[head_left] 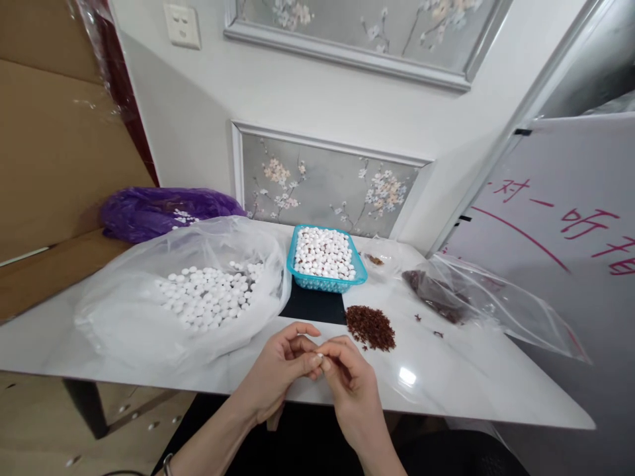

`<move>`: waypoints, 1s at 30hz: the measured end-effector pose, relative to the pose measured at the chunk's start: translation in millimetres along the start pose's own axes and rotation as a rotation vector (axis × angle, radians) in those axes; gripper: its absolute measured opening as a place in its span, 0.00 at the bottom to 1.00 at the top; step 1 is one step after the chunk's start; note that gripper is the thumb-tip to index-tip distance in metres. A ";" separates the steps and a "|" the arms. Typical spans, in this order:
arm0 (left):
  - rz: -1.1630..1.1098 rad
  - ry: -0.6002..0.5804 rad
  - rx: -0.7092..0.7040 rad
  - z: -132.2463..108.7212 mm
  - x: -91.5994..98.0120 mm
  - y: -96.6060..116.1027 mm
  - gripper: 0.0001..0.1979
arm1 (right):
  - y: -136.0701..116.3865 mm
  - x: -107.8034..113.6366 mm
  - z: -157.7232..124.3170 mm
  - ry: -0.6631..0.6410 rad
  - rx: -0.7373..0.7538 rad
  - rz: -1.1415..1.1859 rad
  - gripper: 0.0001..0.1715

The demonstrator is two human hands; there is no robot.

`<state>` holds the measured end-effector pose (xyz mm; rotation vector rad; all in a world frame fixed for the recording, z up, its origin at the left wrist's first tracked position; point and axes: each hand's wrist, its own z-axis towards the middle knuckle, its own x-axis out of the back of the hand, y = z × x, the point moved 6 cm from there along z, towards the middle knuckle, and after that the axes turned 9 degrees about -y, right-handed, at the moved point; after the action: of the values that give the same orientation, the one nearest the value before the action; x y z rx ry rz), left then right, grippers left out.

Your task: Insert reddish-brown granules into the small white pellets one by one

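My left hand (282, 370) and my right hand (350, 380) meet over the near edge of the white table (446, 383). Their fingertips pinch together on a small white bead (321, 357). Just beyond my right hand lies a heap of small dark red bits (370, 326). A clear plastic bag (129, 311) holding many white beads (208, 294) lies open to the left. A blue plastic basket (292, 264) filled with white beads stands behind, on a black mat (312, 305).
A clear zip bag (496, 297) with dark red bits lies at the right. A purple bag (153, 211) sits at the back left beside cardboard (54, 152). A whiteboard with red writing (560, 218) leans at the right. Several beads lie on the floor (143, 416).
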<state>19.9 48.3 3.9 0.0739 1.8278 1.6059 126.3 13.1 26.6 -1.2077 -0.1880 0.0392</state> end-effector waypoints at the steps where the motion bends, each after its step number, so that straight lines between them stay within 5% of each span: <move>1: -0.008 0.010 -0.001 0.0 0.7 0.2 0.15 | 0.5 0.2 0.2 -0.005 0.001 -0.014 0.10; 6: -0.065 0.094 -0.053 -3.7 6.2 -0.3 0.15 | -9.4 21.1 16.7 0.061 0.086 -0.228 0.07; 11: 0.121 0.079 -0.086 -12.7 -0.3 6.6 0.12 | -17.1 60.8 77.9 0.244 0.117 -0.653 0.08; 14: 0.414 0.101 -0.173 -19.5 4.9 39.6 0.10 | -0.7 76.2 119.4 0.256 0.071 -0.686 0.09; 17: 0.818 0.256 -0.259 -26.2 31.4 88.2 0.09 | 15.6 83.9 139.5 0.239 0.024 -0.693 0.13; 20: 1.205 0.414 -0.265 -26.3 67.6 124.4 0.11 | 17.9 88.1 136.8 0.253 0.002 -0.709 0.09; 24: 1.467 0.402 -0.126 -10.4 102.5 126.4 0.14 | 7.9 90.7 118.0 0.215 -0.038 -0.718 0.11; 30: 1.619 0.342 -0.026 3.9 103.0 115.2 0.13 | -0.5 92.2 62.7 0.047 -0.118 -0.794 0.12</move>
<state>-100.8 126.7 60.0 1.7127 2.0053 2.7219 206.5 82.9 59.9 -1.1781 -0.6226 -0.6991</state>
